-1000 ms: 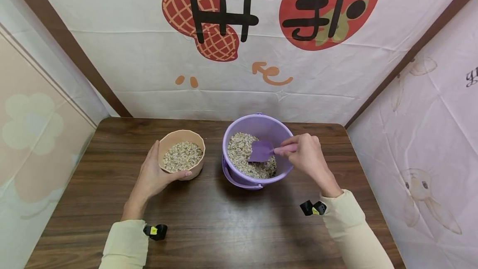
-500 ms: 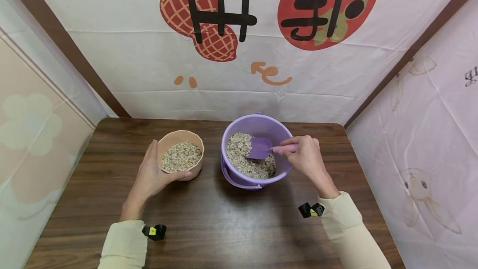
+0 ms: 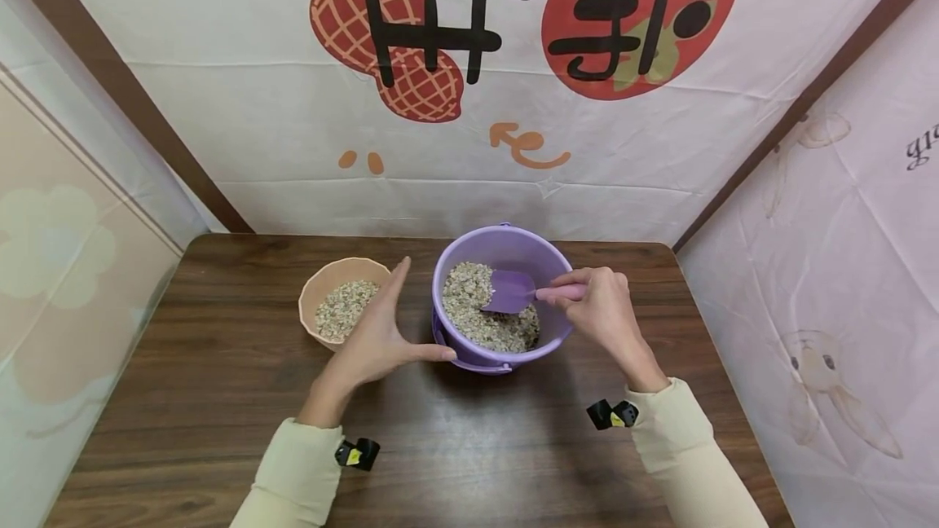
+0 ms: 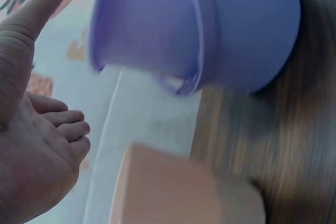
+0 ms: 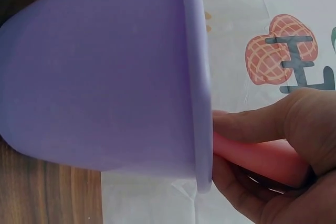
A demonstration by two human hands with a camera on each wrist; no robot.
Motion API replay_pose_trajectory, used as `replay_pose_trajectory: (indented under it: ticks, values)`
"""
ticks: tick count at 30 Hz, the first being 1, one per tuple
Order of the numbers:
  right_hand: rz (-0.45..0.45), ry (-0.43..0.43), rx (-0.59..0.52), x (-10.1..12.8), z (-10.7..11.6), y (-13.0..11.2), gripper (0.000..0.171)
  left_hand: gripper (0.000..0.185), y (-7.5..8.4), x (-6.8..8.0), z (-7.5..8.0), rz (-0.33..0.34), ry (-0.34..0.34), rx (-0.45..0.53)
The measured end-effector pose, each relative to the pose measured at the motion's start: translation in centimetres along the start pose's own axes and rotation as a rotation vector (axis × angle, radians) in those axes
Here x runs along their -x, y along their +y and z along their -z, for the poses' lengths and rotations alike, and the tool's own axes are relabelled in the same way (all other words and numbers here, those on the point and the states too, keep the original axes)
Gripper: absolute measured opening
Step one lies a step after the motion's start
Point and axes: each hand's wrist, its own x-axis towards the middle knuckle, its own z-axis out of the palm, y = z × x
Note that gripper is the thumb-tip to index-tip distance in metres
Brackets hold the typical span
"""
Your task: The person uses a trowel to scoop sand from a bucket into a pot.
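My right hand (image 3: 605, 305) grips the pink handle (image 5: 262, 157) of a small shovel (image 3: 511, 290), whose purple blade lies on the grain inside a purple bucket (image 3: 557, 255). Pale, flake-like grain (image 3: 469, 300) covers the bucket's bottom. My left hand (image 3: 374, 341) is between the peach bowl (image 3: 317, 288) and the bucket, thumb and fingers spread wide and nothing in the grasp. Its thumb tip overlaps the bucket's near-left side in the head view. The same kind of grain fills part of the bowl, which the left hand partly hides.
Both containers stand on a dark wood-grain table (image 3: 455, 446). A printed white cloth (image 3: 293, 121) hangs right behind the table's back edge, with more cloth at both sides. The bucket's purple carrying handle (image 3: 480, 367) hangs down at its near side.
My left hand has let go of the peach bowl and moved right toward the bucket. The shovel blade has tipped and shifted slightly; the right hand stays nearly in place.
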Motion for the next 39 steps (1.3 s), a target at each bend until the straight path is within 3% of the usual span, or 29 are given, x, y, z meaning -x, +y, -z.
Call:
replay_pose_trajectory:
  ticks: [9,25,32,39]
  values:
    - [0.005,0.002,-0.011,0.0,-0.2,-0.1,0.017,0.147,0.7,-1.3,-2.5,-0.098,-0.033,0.062]
    - [0.091,0.042,-0.078,-0.2,-1.4,0.1,0.021,0.148,0.6,-1.7,-2.9,-0.090,-0.021,0.056]
    - [0.024,-0.048,-0.157,-0.1,-1.5,0.2,0.018,0.147,0.5,-1.9,-3.1,-0.087,-0.023,0.054]
    - [-0.024,-0.043,-0.229,0.0,-1.6,0.5,0.021,0.146,0.6,-1.9,-3.0,-0.096,-0.020,0.053]
